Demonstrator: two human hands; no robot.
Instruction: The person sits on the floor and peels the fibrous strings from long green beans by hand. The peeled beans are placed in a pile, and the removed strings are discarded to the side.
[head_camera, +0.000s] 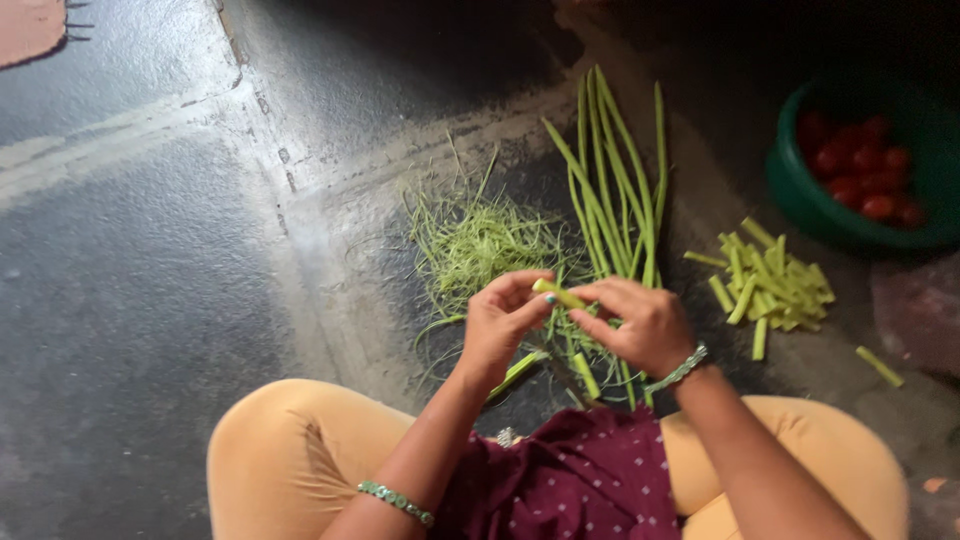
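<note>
Both hands pinch one short green stalk piece (558, 294): left hand (497, 322) and right hand (640, 325) closed on its ends, above long green stalks (612, 190) on the floor.

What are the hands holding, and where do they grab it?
Both the left hand and right hand hold one short green stalk piece, each pinching an end with its fingers.
</note>
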